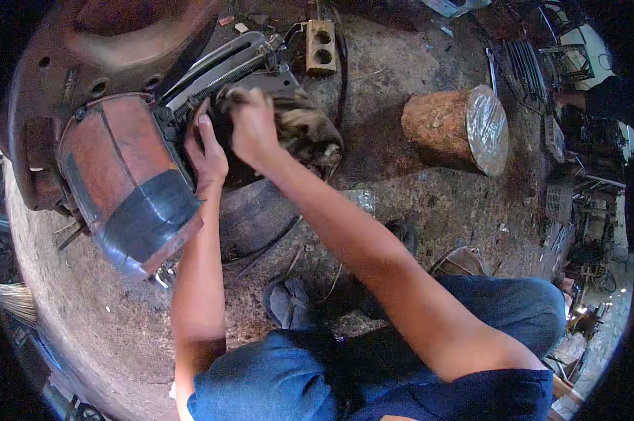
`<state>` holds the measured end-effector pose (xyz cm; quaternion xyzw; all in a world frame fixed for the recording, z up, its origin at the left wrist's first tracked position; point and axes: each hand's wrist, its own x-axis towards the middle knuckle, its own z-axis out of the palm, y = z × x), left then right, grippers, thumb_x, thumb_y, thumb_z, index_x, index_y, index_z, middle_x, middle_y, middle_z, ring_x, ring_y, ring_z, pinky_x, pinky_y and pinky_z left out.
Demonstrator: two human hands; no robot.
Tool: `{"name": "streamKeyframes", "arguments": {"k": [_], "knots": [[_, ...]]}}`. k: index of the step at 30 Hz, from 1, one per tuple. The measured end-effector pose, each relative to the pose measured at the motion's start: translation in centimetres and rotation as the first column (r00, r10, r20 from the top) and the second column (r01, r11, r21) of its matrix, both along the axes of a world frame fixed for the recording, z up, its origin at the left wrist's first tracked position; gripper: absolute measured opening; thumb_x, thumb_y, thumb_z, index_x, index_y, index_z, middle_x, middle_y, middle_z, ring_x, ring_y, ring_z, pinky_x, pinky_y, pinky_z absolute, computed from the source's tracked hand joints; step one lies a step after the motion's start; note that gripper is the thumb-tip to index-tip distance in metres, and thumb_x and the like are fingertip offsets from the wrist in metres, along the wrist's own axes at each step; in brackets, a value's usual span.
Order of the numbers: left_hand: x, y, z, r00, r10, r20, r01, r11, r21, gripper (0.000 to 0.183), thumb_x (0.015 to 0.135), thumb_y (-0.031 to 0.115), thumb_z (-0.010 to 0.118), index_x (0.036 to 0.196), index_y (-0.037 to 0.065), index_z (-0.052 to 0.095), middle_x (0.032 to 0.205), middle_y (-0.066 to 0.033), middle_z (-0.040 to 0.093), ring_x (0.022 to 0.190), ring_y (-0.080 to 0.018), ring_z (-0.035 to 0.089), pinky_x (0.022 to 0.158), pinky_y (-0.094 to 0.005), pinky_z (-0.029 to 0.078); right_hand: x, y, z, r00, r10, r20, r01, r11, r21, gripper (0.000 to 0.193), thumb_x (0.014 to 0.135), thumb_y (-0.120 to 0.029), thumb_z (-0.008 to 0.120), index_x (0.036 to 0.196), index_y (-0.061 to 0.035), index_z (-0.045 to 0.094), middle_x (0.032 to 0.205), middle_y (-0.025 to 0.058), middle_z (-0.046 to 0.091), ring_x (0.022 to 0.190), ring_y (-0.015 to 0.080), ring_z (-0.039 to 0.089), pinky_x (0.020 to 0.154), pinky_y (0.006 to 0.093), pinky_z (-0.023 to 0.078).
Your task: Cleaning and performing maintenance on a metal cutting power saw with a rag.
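Note:
A large rusty brake assembly (85, 70) with a curved brake shoe (131, 182) and a long coil spring (219, 81) stands at the upper left. My left hand (206, 151) presses flat against the shoe's inner edge, fingers spread. My right hand (252, 126) is closed on a dirty grey rag (306, 130), pushing it onto the metal beside the spring. Both forearms reach up from my lap, and my blue trousers (296, 379) fill the lower edge.
A short rusty cylinder (457, 126) with a shiny end face lies on the oily ground to the right. A two-hole block (321, 45) sits at the top. Metal racks and scrap (534, 63) crowd the right rim. My shoe (289, 302) rests below.

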<state>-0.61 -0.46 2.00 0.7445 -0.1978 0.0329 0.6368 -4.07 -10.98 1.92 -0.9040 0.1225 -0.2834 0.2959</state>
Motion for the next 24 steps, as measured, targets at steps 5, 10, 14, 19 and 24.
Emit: {"name": "streamKeyframes", "arguments": {"k": [5, 10, 14, 19, 24], "knots": [[0.1, 1.0, -0.1, 0.999, 0.022, 0.05, -0.024, 0.999, 0.031, 0.043, 0.102, 0.025, 0.034, 0.123, -0.005, 0.057, 0.124, -0.0187, 0.059, 0.117, -0.0294, 0.054, 0.104, -0.038, 0.036, -1.5, -2.1, -0.2, 0.997, 0.007, 0.074, -0.019, 0.988, 0.152, 0.021, 0.073, -0.007, 0.06, 0.09, -0.0017, 0.071, 0.096, 0.0172, 0.065, 0.09, 0.0351, 0.059, 0.079, 0.041, 0.047], [0.3, 0.4, -0.7, 1.0, -0.002, -0.026, 0.005, 0.996, 0.087, 0.051, 0.104, 0.032, 0.029, 0.124, -0.004, 0.057, 0.13, -0.0147, 0.057, 0.124, -0.0258, 0.05, 0.109, -0.0359, 0.03, -2.5, -1.4, -0.6, 0.999, 0.028, 0.019, -0.028, 0.999, 0.015, 0.024, 0.067, -0.005, 0.066, 0.09, -0.0072, 0.071, 0.098, 0.0172, 0.062, 0.098, 0.0365, 0.054, 0.085, 0.044, 0.043], [1.0, 2.3, -1.3, 0.993, 0.009, 0.119, -0.039, 0.967, 0.252, 0.048, 0.104, 0.03, 0.028, 0.121, -0.002, 0.06, 0.127, -0.0153, 0.059, 0.123, -0.0291, 0.051, 0.107, -0.0376, 0.033, -6.4, -0.6, 1.3, 0.994, 0.105, -0.029, -0.105, 0.994, 0.009, 0.026, 0.068, -0.004, 0.07, 0.094, -0.0046, 0.072, 0.104, 0.0174, 0.064, 0.097, 0.0359, 0.059, 0.085, 0.0408, 0.046], [0.6, 1.3, -0.7, 0.992, 0.011, 0.128, -0.053, 0.944, 0.327, 0.044, 0.103, 0.027, 0.031, 0.119, 0.0, 0.062, 0.127, -0.0149, 0.059, 0.122, -0.0291, 0.051, 0.106, -0.0369, 0.034, -6.6, -2.3, 1.5, 0.993, -0.119, -0.022, 0.121, 0.99, 0.079, 0.017, 0.08, -0.012, 0.064, 0.095, -0.0046, 0.07, 0.102, 0.0145, 0.064, 0.094, 0.0325, 0.057, 0.083, 0.0453, 0.042], [0.8, 1.4, -1.0, 0.979, 0.008, 0.202, -0.081, 0.929, 0.361, 0.041, 0.103, 0.025, 0.034, 0.116, -0.002, 0.062, 0.125, -0.0157, 0.059, 0.121, -0.0297, 0.052, 0.105, -0.0371, 0.035, -9.8, 2.2, -0.9, 0.999, -0.018, -0.042, 0.023, 0.991, 0.128, 0.034, 0.07, -0.007, 0.069, 0.103, -0.0102, 0.07, 0.102, 0.0143, 0.062, 0.101, 0.0334, 0.053, 0.087, 0.0429, 0.042]]}}
